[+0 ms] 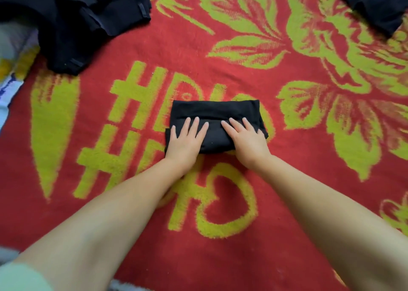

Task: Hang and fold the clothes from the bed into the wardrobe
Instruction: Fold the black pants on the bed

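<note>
The small folded black cloth bundle point(215, 122) lay on the red-and-yellow patterned bed blanket point(287, 180), long axis left-to-right, under both hands: left hand point(186, 139) and right hand point(246, 140) pressed it equally, fingers point(227, 126) straight, grasping nothing.

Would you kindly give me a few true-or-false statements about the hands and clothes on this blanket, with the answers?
1. Both hands press flat on the folded black garment. True: left hand, right hand.
2. The blanket is blue and white. False: red with yellow-green patterns.
3. A black clothes pile lies at the upper left. True.
4. The right hand holds a hanger. False: it rests on the garment; no hanger shows.
</note>
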The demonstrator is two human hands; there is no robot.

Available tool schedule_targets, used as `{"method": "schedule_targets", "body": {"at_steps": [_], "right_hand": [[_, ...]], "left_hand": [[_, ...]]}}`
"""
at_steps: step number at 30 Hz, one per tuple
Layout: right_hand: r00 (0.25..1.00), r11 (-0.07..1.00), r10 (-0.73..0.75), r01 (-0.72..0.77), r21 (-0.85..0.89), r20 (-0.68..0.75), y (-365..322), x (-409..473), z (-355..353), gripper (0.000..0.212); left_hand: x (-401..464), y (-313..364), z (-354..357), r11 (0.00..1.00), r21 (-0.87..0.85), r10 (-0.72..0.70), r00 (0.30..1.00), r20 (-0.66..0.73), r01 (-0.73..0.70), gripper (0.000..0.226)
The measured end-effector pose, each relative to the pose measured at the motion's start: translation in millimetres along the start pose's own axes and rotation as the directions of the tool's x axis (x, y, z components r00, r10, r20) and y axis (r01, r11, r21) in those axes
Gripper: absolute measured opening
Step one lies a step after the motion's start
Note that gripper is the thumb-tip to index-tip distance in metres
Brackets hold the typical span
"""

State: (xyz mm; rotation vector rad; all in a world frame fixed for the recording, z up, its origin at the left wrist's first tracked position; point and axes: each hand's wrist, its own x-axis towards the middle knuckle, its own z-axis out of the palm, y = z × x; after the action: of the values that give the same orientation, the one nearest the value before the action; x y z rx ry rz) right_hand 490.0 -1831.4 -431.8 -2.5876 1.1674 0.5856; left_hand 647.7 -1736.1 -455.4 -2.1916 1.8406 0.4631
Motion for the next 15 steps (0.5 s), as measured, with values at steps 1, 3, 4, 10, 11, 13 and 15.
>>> {"method": "schedule_targets", "body": {"at_steps": [1, 3, 4, 10, 11, 13, 15], "right_hand": [[1.000, 1.000, 0.012, -0.012, 0.018, 0.017, -3, -4, -9, 0.073], [0.999, 0.999, -0.001, -0.001, 0.036, 0.054, -10, -15, -25, 0.071], [0.997, 1.000, -0.026, 0.025, 0.014, 0.067, -15, -25, -35, 0.071], [0.963, 0.957, -0.232, 0.250, -0.144, 0.135, -72, -83, -89, 0.067], [0.955, 0.945, -0.257, 0.280, -0.166, 0.150, -84, -91, -93, 0.068], [0.922, 0.897, -0.359, 0.384, -0.217, 0.148, -122, -113, -103, 0.068], [0.875, 0.837, -0.461, 0.485, -0.253, 0.150, -168, -135, -111, 0.067]], "left_hand": [[-4, -2, -4, 1.000, -0.023, -0.009, 1.000, 0.023, 0.009, 0.082], [-19, -5, -17, 0.997, -0.077, -0.021, 0.998, 0.060, 0.025, 0.084], [-33, -8, -28, 0.995, -0.092, -0.028, 0.997, 0.065, 0.034, 0.084], [-145, -19, -73, 0.963, -0.195, -0.173, 0.981, 0.086, 0.187, 0.076], [-163, -21, -72, 0.953, -0.211, -0.204, 0.975, 0.091, 0.219, 0.077], [-218, -30, -69, 0.914, -0.242, -0.317, 0.945, 0.078, 0.326, 0.078], [-272, -44, -66, 0.863, -0.280, -0.423, 0.905, 0.052, 0.420, 0.078]]}}
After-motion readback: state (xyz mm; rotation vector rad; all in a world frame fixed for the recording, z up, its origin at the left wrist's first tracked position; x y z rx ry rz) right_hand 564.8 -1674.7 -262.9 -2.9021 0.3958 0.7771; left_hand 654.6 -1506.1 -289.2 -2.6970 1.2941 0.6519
